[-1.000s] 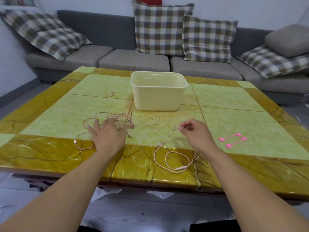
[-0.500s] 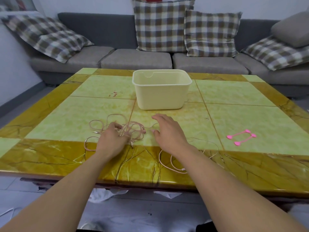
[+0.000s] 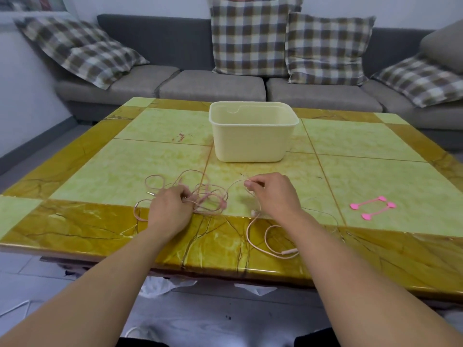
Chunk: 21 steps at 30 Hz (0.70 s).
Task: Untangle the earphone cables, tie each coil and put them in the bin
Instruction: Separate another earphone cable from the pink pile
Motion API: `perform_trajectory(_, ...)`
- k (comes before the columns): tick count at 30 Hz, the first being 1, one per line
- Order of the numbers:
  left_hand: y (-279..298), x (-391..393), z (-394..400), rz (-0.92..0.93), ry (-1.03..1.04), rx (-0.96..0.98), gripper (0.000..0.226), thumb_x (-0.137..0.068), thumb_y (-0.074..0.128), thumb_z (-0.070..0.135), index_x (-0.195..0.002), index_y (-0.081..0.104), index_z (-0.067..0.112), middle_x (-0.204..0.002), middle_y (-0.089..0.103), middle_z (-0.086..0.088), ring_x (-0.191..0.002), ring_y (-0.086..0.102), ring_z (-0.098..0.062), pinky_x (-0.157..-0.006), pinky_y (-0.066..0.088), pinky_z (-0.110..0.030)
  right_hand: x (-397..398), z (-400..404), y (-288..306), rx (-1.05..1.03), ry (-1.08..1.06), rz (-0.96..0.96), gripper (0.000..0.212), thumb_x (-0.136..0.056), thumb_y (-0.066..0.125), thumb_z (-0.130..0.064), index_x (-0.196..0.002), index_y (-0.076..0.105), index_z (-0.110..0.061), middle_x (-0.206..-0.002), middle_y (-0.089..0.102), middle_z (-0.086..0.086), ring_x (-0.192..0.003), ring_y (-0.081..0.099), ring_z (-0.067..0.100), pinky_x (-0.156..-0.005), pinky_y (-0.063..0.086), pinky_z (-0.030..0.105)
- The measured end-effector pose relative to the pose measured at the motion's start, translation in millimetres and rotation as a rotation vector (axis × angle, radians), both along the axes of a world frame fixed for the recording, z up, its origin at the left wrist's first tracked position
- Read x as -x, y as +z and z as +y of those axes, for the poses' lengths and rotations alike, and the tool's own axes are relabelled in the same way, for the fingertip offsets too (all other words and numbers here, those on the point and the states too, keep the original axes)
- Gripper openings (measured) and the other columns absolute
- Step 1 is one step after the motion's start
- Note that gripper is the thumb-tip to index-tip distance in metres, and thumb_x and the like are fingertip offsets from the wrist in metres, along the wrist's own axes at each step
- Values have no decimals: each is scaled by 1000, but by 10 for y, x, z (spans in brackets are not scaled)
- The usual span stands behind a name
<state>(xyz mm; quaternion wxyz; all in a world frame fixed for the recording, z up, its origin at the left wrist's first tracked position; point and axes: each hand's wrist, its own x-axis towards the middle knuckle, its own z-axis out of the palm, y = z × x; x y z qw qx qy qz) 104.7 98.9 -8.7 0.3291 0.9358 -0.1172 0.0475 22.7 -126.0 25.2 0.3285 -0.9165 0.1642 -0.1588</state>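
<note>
Untangling step in hand. Cable tangle (image 3: 200, 196) gripped by left hand (image 3: 170, 209); strand pinched by right hand (image 3: 273, 194), bin (image 3: 253, 146) at 12 o'clock. Next: strand drawn clear toward 3 o'clock, gently.

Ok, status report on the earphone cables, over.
Left hand grips the tangled pink earphone cables; right hand pinches one thin strand. Nothing coiled or tied. Cream plastic bin looks empty; pink ties untouched. Nothing in the way.
</note>
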Motion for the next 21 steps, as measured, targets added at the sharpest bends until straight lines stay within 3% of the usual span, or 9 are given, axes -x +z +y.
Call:
perform_trajectory(4, 63, -10, 34, -22, 113, -45, 10, -97, 62, 32, -88, 62, 28, -95, 71, -6, -92, 62, -35, -80, 50, -41, 160, -286, 48, -160, -181, -64, 22, -98, 64, -38, -98, 81, -24, -76, 73, -11, -71, 67, 6, -65, 50, 25)
perform_trajectory(7, 113, -8, 63, -76, 155, -80, 15, -100, 58, 34, -91, 60, 22, -94, 69, -8, -79, 56, -32, -72, 46, -39, 312, -500, 57, -177, -273, -71, 21, -98, 64, -38, -97, 81, -24, -76, 73, -10, -77, 68, 11, -71, 53, 28)
perform_trajectory(10, 136, -6, 83, -109, 185, -79, 11, -101, 53, 21, -111, 58, 19, -109, 68, -10, -88, 60, -35, -75, 48, -41, 433, -701, 46, -254, -359, -87, 19, -98, 65, -37, -92, 79, -26, -78, 73, -9, -84, 70, 16, -77, 54, 32)
perform_trajectory(12, 136, -5, 78, -59, 134, -42, 43, -95, 60, 13, -135, 48, 20, -128, 64, -7, -107, 62, -35, -90, 51, -47, 502, -804, 32, -309, -373, -93, 19, -98, 65, -35, -87, 77, -25, -78, 73, -8, -85, 70, 18, -77, 53, 32)
perform_trajectory(13, 150, 1, 65, -16, 77, -31, 61, -90, 67, 14, -144, 41, 22, -135, 60, -5, -115, 60, -33, -102, 46, -51, 527, -838, 23, -326, -363, -94, 20, -98, 65, -35, -88, 78, -24, -79, 74, -8, -86, 71, 18, -79, 53, 32)
perform_trajectory(15, 185, 35, -14, 45, -52, -58, 84, -84, 76, 22, -154, 29, 25, -144, 52, -1, -131, 50, -27, -120, 21, -55, 577, -873, 26, -368, -331, -117, 19, -98, 66, -35, -94, 79, -22, -82, 75, -8, -89, 71, 17, -81, 54, 32)
perform_trajectory(17, 223, 102, -130, 70, -181, -148, 95, -82, 74, 21, -159, 19, 28, -156, 39, -4, -147, 30, -24, -123, 2, -55, 614, -879, 64, -402, -288, -150, 19, -98, 66, -36, -99, 79, -22, -85, 75, -8, -91, 70, 14, -81, 53, 30)
perform_trajectory(19, 246, 181, -253, 55, -274, -249, 97, -81, 68, 10, -159, 15, 32, -163, 28, -5, -155, 9, -20, -124, -5, -54, 646, -881, 123, -411, -212, -167, 20, -97, 66, -38, -104, 79, -25, -88, 76, -10, -93, 69, 11, -87, 53, 31)
perform_trajectory(21, 279, 254, -352, -19, -331, -310, 88, -84, 61, 5, -157, 23, 35, -163, 29, 3, -155, 4, -17, -124, -6, -56, 668, -850, 174, -385, -84, -110, 21, -100, 62, -36, -114, 76, -30, -102, 76, -13, -105, 67, 8, -97, 50, 31)
